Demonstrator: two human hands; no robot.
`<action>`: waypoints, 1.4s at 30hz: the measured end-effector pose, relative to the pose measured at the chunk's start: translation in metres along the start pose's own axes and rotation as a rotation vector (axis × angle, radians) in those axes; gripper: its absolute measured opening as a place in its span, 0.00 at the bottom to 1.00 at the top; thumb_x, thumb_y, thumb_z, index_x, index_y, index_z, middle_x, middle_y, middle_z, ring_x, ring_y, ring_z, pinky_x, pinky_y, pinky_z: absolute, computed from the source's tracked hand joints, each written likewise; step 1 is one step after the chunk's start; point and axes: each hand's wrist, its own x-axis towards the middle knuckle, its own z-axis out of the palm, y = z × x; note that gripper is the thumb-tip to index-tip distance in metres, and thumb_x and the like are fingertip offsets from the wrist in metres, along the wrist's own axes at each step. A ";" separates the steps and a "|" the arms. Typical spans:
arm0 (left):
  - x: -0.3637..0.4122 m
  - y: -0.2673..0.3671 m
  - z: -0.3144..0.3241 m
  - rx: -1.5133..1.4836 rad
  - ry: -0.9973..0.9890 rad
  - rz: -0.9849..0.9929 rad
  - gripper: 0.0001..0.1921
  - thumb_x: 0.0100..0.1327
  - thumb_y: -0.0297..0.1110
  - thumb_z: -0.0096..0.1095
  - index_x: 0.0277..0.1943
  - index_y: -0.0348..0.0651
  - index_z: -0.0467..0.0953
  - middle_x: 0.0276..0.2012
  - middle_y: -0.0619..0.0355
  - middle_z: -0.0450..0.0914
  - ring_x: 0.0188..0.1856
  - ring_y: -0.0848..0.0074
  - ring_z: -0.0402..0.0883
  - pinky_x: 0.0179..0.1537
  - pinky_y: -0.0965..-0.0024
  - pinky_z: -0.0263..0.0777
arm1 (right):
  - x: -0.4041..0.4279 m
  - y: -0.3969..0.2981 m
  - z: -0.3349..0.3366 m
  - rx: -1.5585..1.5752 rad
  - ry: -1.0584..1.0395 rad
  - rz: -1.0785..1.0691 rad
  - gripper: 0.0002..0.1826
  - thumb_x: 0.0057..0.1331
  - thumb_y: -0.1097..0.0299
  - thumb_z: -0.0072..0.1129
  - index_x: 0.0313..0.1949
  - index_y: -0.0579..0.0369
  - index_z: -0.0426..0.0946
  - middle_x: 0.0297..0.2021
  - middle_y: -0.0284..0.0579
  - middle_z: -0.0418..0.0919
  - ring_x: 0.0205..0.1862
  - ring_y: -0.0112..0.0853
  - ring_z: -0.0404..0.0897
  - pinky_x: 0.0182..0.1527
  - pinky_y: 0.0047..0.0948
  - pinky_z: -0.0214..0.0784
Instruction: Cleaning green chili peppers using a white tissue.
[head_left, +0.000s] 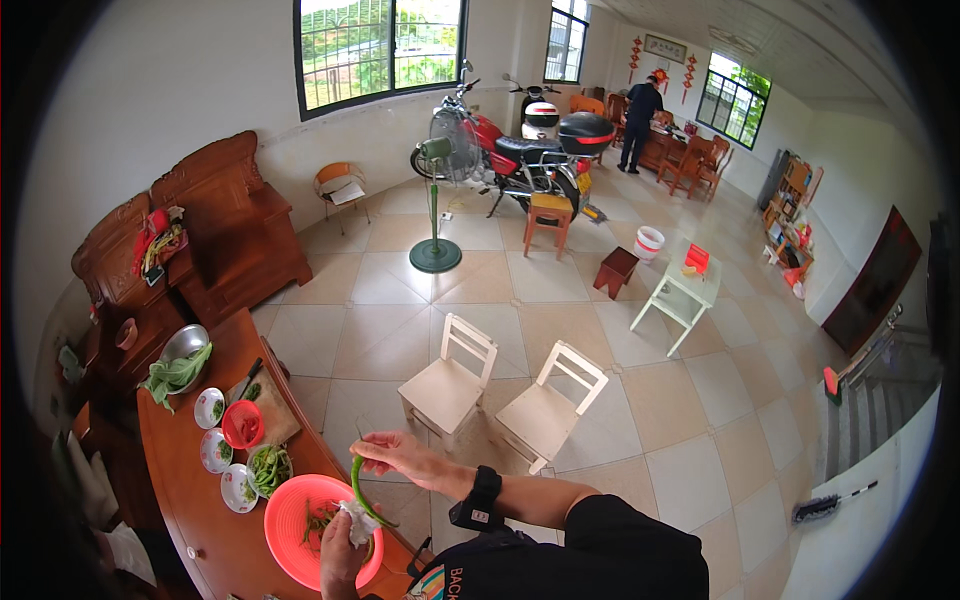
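Observation:
My right hand (394, 455), with a dark band on the wrist, pinches one end of a long green chili pepper (357, 484). The pepper curves down beside a crumpled white tissue (361, 523). My left hand (341, 551) holds the tissue over the right part of a pink plastic basin (281, 517). Thin green pods or peppers lie in the basin, partly hidden by my left hand. Just behind it, a bowl holds cut green peppers (270, 470).
The wooden table (169, 465) also bears small bowls (210, 409), a red basket (242, 424), a cutting board (277, 412) with a knife (246, 379), and a metal bowl (184, 341) with leaves. Two pale chairs (442, 394) stand beyond my right arm. A person (641, 120) stands far off.

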 end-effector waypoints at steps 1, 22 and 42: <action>0.003 -0.001 -0.004 0.005 -0.008 -0.010 0.21 0.73 0.39 0.36 0.54 0.29 0.68 0.43 0.50 0.79 0.45 0.71 0.78 0.49 0.72 0.69 | -0.003 -0.002 0.003 -0.016 -0.023 0.000 0.16 0.66 0.55 0.54 0.42 0.54 0.76 0.35 0.30 0.78 0.34 0.15 0.74 0.35 0.14 0.66; 0.017 -0.013 0.003 0.211 -0.113 0.110 0.16 0.72 0.40 0.43 0.52 0.36 0.69 0.36 0.60 0.76 0.35 0.80 0.74 0.37 0.78 0.68 | -0.019 0.032 0.016 -0.628 -0.046 -0.192 0.17 0.65 0.57 0.56 0.38 0.63 0.77 0.24 0.42 0.78 0.22 0.25 0.76 0.28 0.26 0.67; 0.013 -0.019 0.001 0.051 0.032 0.051 0.18 0.73 0.38 0.35 0.52 0.32 0.69 0.39 0.56 0.77 0.38 0.75 0.77 0.40 0.77 0.71 | -0.016 0.048 0.008 -0.750 -0.096 -0.287 0.18 0.64 0.57 0.57 0.41 0.61 0.78 0.52 0.48 0.70 0.52 0.37 0.71 0.47 0.31 0.68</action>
